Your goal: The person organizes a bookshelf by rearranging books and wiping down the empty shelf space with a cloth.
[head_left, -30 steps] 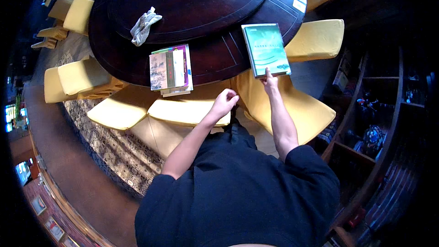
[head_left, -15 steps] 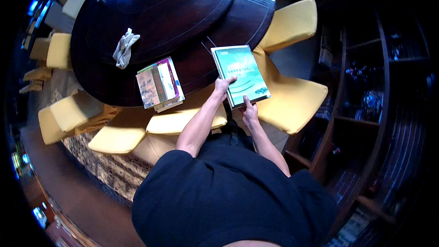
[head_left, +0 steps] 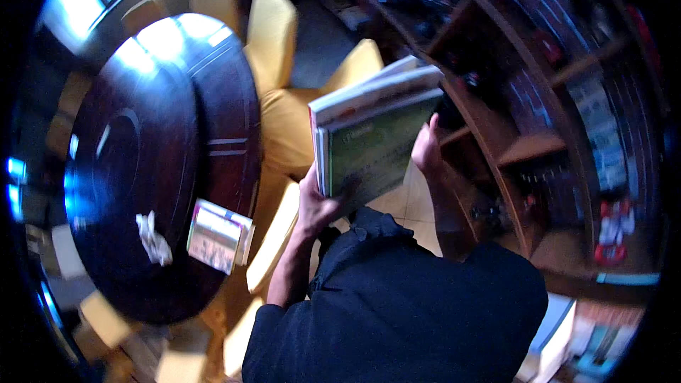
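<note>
In front of my chest I hold a small stack of books, tilted, with a dark green cover facing me and white page edges along the top. My left hand grips the lower left corner, thumb over the cover. At the right edge is my right hand, its thumb pointing up along the side; its other fingers are hidden. On the dark round table to the left lies another pile of books. A crumpled white cloth rests near that pile.
Yellow-covered chairs ring the table, several close to my left arm. Curved dark wooden shelves run along my right side, with assorted items in their compartments. A red-and-white object sits on a lower shelf at far right.
My view and body have turned right, away from the table toward the shelves. The held books came along, raised and tilted; a green cover now shows instead of the turquoise one.
</note>
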{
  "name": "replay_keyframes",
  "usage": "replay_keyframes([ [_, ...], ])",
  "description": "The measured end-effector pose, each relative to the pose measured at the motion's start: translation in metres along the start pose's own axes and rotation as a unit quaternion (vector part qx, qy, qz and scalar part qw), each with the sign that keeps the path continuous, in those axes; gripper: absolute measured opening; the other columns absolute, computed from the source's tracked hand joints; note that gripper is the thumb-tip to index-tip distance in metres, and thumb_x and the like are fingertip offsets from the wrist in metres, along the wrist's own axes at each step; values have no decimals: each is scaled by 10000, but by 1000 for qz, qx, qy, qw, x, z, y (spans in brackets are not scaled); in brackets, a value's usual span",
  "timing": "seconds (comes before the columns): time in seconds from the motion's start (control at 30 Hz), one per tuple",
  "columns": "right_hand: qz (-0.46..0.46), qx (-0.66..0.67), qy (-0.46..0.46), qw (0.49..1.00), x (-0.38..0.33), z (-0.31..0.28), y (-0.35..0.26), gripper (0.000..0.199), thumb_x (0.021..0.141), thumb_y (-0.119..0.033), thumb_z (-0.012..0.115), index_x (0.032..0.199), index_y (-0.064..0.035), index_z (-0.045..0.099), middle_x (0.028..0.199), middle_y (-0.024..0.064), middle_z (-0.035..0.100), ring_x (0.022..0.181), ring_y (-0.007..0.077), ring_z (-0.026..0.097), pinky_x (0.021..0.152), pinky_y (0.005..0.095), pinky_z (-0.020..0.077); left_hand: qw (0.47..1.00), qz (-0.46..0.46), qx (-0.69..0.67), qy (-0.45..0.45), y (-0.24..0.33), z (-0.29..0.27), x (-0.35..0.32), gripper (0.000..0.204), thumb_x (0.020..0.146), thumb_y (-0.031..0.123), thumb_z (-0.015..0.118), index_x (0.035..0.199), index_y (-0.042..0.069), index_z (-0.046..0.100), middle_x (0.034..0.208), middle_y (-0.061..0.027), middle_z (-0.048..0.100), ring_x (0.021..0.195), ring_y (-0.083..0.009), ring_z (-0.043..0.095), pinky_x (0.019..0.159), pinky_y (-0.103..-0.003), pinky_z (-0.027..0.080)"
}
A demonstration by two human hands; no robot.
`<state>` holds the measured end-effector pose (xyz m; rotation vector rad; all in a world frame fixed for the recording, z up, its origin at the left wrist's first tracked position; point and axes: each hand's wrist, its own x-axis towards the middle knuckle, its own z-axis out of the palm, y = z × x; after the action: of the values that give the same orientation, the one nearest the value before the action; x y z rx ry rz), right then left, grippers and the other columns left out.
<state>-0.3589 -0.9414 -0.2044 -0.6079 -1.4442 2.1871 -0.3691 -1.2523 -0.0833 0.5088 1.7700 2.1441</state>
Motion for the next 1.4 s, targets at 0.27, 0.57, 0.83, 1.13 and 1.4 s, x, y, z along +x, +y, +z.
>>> replay_keyframes([
  [0.27,-120,-24,-81,989,-112,-133,-132,731,838,-637,562,1280,-58,510,1198,101,583,1082,251,553,948,398,435,983,-115,-58,-135,-13,140,-2,487,731,102,793,1141,-12,556,1039,-87,657,931,-161,615,860,-307,491],
  [0.57,-175,-212,274,922,-178,-293,-200,619,722,-272,834,1172,11,518,1079,110,620,978,194,590,878,329,469,948,-67,48,-307,-84,373,3,548,721,126,798,1164,-26,514,1061,-109,645,972,-176,611,866,-310,496],
  [0.83,-324,-225,322,861,-145,-423,-300,449,890,-259,636,1235,-6,502,1083,68,606,980,145,545,880,306,445,942,92,54,-317,-52,531,16,553,746,233,811,1108,-40,493,936,-186,674,860,-211,668,742,-331,537],
  [1.13,-423,-39,239,873,65,-475,-491,635,1004,-538,272,1290,-5,466,1185,113,564,1047,189,538,928,325,440,939,302,53,-158,-16,693,125,508,737,248,801,1093,10,529,860,-213,677,783,-363,683,651,-389,543],
  [1.4,-515,-193,213,807,259,-579,-562,675,989,-559,310,1379,-18,413,1275,113,554,1129,225,529,1019,325,378,945,300,71,-107,-20,807,259,515,738,346,793,1037,16,533,834,-219,670,784,-375,674,689,-420,527],
])
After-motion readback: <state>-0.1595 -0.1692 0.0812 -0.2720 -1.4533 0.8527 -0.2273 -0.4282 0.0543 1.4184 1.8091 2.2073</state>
